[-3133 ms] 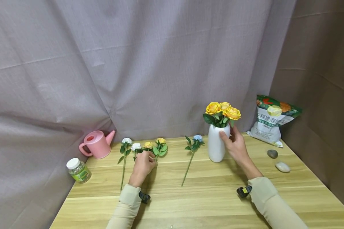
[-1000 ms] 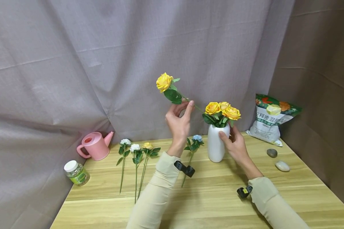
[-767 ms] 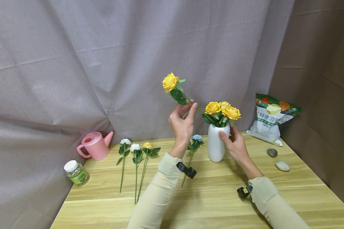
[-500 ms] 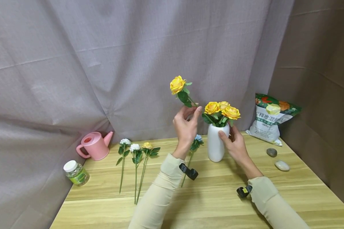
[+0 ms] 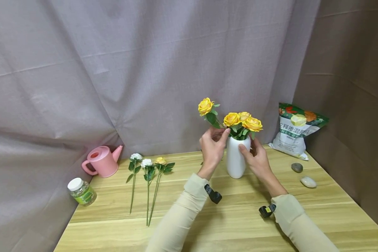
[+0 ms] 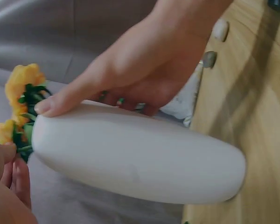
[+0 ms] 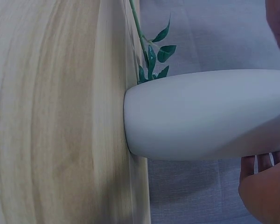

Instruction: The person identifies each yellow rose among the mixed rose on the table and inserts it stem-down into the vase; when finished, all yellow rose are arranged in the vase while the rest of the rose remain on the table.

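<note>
My left hand (image 5: 212, 148) pinches the stem of a yellow rose (image 5: 205, 106), whose bloom leans to the left just beside the vase mouth. The stem's lower end is hidden behind the fingers and leaves. Upright on the table, the white vase (image 5: 235, 161) holds several yellow roses (image 5: 252, 124). My right hand (image 5: 257, 159) grips it from the right near the top, the thumb lying along its front. In the left wrist view that thumb (image 6: 53, 105) reaches nearly to the rim. Green leaves (image 7: 154, 58) on a stem show behind the vase in the right wrist view.
On the left lie two white flowers (image 5: 146, 163) and a yellow one (image 5: 160, 161). A pink watering can (image 5: 103, 162) and a lidded jar (image 5: 82, 191) stand farther left. To the right are a fertilizer bag (image 5: 291, 136), a dark stone (image 5: 297, 167) and a pale stone (image 5: 308, 182).
My left hand picked a yellow rose off the table, lifted it, then moved right and down to the vase mouth. The right hand keeps its grip on the vase. The blue flower is now hidden.
</note>
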`<state>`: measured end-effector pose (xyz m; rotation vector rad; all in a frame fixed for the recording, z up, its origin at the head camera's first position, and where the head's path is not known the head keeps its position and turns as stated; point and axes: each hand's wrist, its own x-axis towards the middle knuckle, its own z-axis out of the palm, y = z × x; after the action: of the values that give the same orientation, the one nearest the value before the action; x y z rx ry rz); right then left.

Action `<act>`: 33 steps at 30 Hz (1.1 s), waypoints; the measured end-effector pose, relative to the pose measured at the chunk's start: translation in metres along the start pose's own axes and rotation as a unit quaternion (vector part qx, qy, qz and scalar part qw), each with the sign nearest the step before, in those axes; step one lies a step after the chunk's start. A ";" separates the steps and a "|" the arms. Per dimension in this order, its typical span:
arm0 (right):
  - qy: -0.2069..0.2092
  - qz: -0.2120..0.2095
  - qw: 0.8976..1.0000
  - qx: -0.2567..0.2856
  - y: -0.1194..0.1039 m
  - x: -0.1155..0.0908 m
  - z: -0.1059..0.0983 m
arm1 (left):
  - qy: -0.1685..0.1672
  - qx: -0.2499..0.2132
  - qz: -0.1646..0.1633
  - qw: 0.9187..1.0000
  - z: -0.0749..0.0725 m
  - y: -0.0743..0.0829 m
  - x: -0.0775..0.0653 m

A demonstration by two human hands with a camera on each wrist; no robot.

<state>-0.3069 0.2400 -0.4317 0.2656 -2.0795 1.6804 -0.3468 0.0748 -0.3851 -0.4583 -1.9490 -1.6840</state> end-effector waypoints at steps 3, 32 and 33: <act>-0.001 -0.002 1.000 0.000 0.007 0.002 0.000 | -0.022 0.013 -0.005 1.000 0.004 -0.006 -0.004; -0.011 -0.006 1.000 0.005 -0.005 -0.002 -0.001 | -0.030 0.078 0.093 0.992 0.007 0.016 -0.002; -0.012 -0.006 1.000 0.004 -0.004 -0.002 -0.001 | -0.031 0.081 0.096 0.992 0.007 0.016 -0.001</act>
<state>-0.3034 0.2399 -0.4284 0.3017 -2.0832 1.6872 -0.3383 0.0846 -0.3734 -0.6221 -1.9967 -1.3948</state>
